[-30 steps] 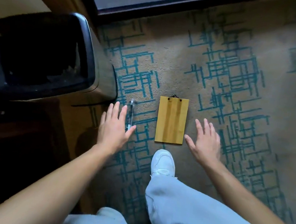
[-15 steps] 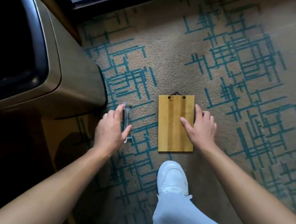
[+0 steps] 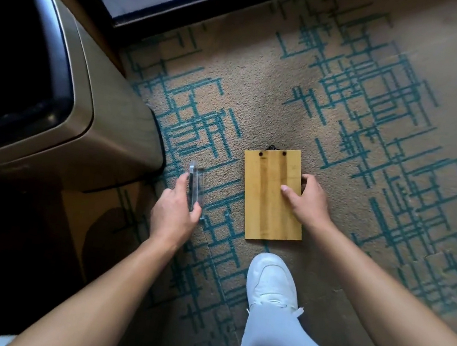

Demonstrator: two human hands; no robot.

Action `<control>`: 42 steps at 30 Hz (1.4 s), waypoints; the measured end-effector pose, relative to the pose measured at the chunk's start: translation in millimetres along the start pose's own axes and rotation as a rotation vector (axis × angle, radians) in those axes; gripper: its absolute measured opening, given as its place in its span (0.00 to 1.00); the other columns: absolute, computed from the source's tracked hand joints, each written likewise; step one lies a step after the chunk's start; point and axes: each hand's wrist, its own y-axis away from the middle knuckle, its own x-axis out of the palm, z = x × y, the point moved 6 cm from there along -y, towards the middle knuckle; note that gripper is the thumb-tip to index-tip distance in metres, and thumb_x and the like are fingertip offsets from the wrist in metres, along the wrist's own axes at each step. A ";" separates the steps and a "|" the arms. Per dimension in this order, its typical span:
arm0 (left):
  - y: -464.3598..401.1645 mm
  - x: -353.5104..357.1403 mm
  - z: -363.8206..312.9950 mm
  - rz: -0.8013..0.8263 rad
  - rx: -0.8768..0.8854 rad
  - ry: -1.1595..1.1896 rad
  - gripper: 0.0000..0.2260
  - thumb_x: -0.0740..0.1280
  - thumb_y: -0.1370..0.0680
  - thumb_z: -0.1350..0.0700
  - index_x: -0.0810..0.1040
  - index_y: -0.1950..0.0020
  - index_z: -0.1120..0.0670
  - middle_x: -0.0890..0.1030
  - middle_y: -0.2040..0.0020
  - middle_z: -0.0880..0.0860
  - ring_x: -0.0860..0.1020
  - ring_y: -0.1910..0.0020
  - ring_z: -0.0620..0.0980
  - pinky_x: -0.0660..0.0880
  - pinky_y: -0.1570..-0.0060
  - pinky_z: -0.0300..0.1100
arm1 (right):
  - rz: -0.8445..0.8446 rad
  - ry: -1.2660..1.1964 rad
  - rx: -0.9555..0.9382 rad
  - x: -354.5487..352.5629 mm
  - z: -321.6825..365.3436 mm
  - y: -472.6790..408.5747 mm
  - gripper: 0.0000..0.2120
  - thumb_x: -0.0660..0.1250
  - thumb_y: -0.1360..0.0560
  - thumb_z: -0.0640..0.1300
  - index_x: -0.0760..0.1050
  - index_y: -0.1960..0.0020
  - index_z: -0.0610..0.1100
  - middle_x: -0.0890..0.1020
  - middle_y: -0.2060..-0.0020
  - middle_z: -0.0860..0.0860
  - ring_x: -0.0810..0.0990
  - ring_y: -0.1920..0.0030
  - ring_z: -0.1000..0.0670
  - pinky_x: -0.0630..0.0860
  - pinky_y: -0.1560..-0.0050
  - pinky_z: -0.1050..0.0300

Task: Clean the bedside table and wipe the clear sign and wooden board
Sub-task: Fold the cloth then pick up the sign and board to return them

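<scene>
A person bends over a patterned carpet (image 3: 347, 101), both hands down at two items beside a tan waste bin (image 3: 89, 114). Much is cut off or dark: the bin's black opening shows nothing inside, the furniture below it is lost in shadow, and the fingers of the right hand (image 3: 309, 202) tuck out of sight under the edge of the wooden board (image 3: 272, 194). That hand pinches the board's far side from the bin, thumb flat on top; the board lies on the carpet, its clip end pointing away from the white shoe (image 3: 272, 281). The clear sign (image 3: 196, 189), hard to read against the carpet, stands on edge between bin and board, gripped by the left hand (image 3: 175, 213) with fingers on the bin side and thumb on the board side.
</scene>
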 end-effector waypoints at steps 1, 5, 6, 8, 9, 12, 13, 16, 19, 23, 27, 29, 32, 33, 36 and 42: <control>2.2 0.7 -1.1 0.002 0.002 0.009 0.30 0.69 0.23 0.49 0.63 0.23 0.50 0.73 0.58 0.52 0.75 0.60 0.55 0.73 0.62 0.46 | 0.010 -0.029 -0.014 0.7 -1.1 -0.9 0.23 0.72 0.25 0.51 0.73 0.35 0.41 0.80 0.40 0.42 0.78 0.40 0.40 0.74 0.42 0.49; 2.0 -6.6 -6.5 0.001 0.062 0.112 0.27 0.69 0.23 0.54 0.68 0.24 0.50 0.78 0.55 0.53 0.80 0.53 0.58 0.76 0.54 0.48 | 0.128 -0.409 0.039 0.8 -2.3 -1.4 0.06 0.69 0.22 0.40 0.81 0.46 0.43 0.84 0.52 0.46 0.83 0.49 0.44 0.78 0.45 0.50; 0.8 -10.8 -8.6 -0.006 0.083 0.148 0.26 0.69 0.23 0.55 0.69 0.24 0.51 0.81 0.52 0.54 0.80 0.51 0.58 0.77 0.51 0.48 | 0.149 -0.489 0.042 -1.8 -0.1 -0.2 0.04 0.69 0.21 0.39 0.82 0.49 0.44 0.84 0.55 0.48 0.83 0.54 0.48 0.79 0.48 0.53; -1.7 -22.6 -14.4 -0.026 0.137 0.185 0.26 0.69 0.22 0.56 0.70 0.24 0.52 0.83 0.46 0.55 0.80 0.47 0.56 0.77 0.47 0.49 | 0.165 -0.514 0.010 -9.7 7.4 2.2 0.05 0.68 0.21 0.38 0.82 0.51 0.44 0.84 0.58 0.51 0.82 0.61 0.58 0.79 0.57 0.62; -2.5 -30.1 -17.2 -0.040 0.169 0.191 0.26 0.69 0.22 0.57 0.70 0.24 0.52 0.83 0.45 0.55 0.80 0.46 0.56 0.78 0.46 0.50 | 0.167 -0.507 -0.009 -14.3 11.7 4.2 0.05 0.68 0.21 0.38 0.82 0.51 0.45 0.84 0.57 0.51 0.81 0.61 0.58 0.78 0.58 0.64; 1.4 -56.7 -27.5 -0.067 0.250 0.231 0.25 0.68 0.22 0.59 0.71 0.25 0.53 0.82 0.41 0.56 0.79 0.42 0.56 0.76 0.42 0.50 | 0.139 -0.549 -0.063 -34.1 26.8 18.8 0.06 0.67 0.20 0.38 0.81 0.50 0.46 0.83 0.56 0.49 0.79 0.55 0.51 0.76 0.52 0.56; 3.8 -68.7 -31.7 -0.073 0.264 0.270 0.24 0.68 0.22 0.61 0.72 0.25 0.54 0.82 0.39 0.56 0.79 0.40 0.56 0.75 0.39 0.50 | 0.117 -0.564 -0.067 -43.5 32.1 26.1 0.06 0.66 0.20 0.38 0.81 0.49 0.46 0.84 0.55 0.49 0.79 0.55 0.50 0.76 0.51 0.55; 20.8 -121.3 -43.8 -0.101 0.217 0.466 0.22 0.67 0.21 0.63 0.73 0.26 0.57 0.80 0.33 0.56 0.78 0.35 0.55 0.72 0.30 0.51 | 0.043 -0.540 -0.096 -86.5 60.8 58.9 0.05 0.66 0.19 0.41 0.81 0.48 0.47 0.84 0.54 0.49 0.80 0.54 0.51 0.77 0.51 0.54; 43.6 -188.0 -63.3 -0.123 0.199 0.574 0.21 0.67 0.20 0.63 0.74 0.26 0.56 0.82 0.38 0.60 0.81 0.41 0.59 0.76 0.35 0.55 | 0.029 -0.491 -0.155 -143.4 106.5 92.1 0.06 0.64 0.18 0.40 0.79 0.48 0.46 0.83 0.54 0.49 0.79 0.55 0.52 0.76 0.51 0.55; 75.6 -289.4 -90.1 -0.176 0.206 0.674 0.21 0.67 0.20 0.63 0.75 0.26 0.54 0.81 0.45 0.64 0.82 0.47 0.58 0.79 0.39 0.52 | 0.039 -0.472 -0.240 -219.5 180.8 137.8 0.10 0.62 0.17 0.39 0.80 0.51 0.50 0.84 0.60 0.59 0.80 0.60 0.61 0.77 0.58 0.66; 106.0 -393.1 -111.0 -0.241 0.245 0.717 0.20 0.68 0.19 0.60 0.76 0.28 0.51 0.79 0.55 0.51 0.82 0.54 0.51 0.80 0.46 0.42 | 0.045 -0.438 -0.348 -293.0 259.3 189.5 0.09 0.62 0.19 0.44 0.81 0.50 0.53 0.84 0.55 0.56 0.81 0.55 0.55 0.78 0.49 0.55; 125.3 -443.9 -120.1 -0.255 0.245 0.800 0.18 0.68 0.19 0.60 0.77 0.29 0.47 0.77 0.59 0.49 0.81 0.58 0.46 0.80 0.50 0.38 | 0.076 -0.404 -0.382 -328.8 298.1 217.5 0.10 0.62 0.20 0.48 0.82 0.48 0.55 0.86 0.55 0.57 0.82 0.54 0.54 0.79 0.50 0.57; 166.7 -525.3 -133.3 -0.279 0.249 0.959 0.18 0.67 0.18 0.63 0.77 0.31 0.47 0.76 0.60 0.48 0.79 0.60 0.43 0.78 0.54 0.31 | 0.103 -0.396 -0.428 -387.8 355.1 266.3 0.10 0.62 0.20 0.48 0.82 0.46 0.54 0.86 0.54 0.57 0.82 0.55 0.56 0.79 0.51 0.56; 181.7 -554.2 -136.1 -0.297 0.262 0.968 0.18 0.67 0.18 0.64 0.78 0.31 0.48 0.77 0.61 0.46 0.79 0.61 0.42 0.77 0.54 0.30 | 0.102 -0.400 -0.446 -407.3 374.9 284.6 0.09 0.62 0.19 0.48 0.81 0.45 0.54 0.86 0.54 0.56 0.83 0.55 0.56 0.79 0.51 0.56; 226.1 -640.2 -142.1 -0.373 0.289 0.954 0.17 0.67 0.19 0.64 0.78 0.32 0.50 0.78 0.62 0.44 0.80 0.61 0.43 0.78 0.51 0.37 | 0.075 -0.450 -0.506 -469.1 427.6 340.5 0.09 0.63 0.18 0.45 0.81 0.45 0.55 0.86 0.53 0.58 0.83 0.54 0.57 0.80 0.52 0.60; 308.9 -792.3 -144.8 -0.532 0.300 0.994 0.15 0.68 0.19 0.63 0.80 0.36 0.46 0.77 0.55 0.57 0.76 0.63 0.42 0.78 0.54 0.35 | 0.091 -0.508 -0.622 -553.6 530.1 436.6 0.10 0.63 0.18 0.40 0.81 0.45 0.51 0.86 0.57 0.59 0.82 0.57 0.59 0.77 0.56 0.66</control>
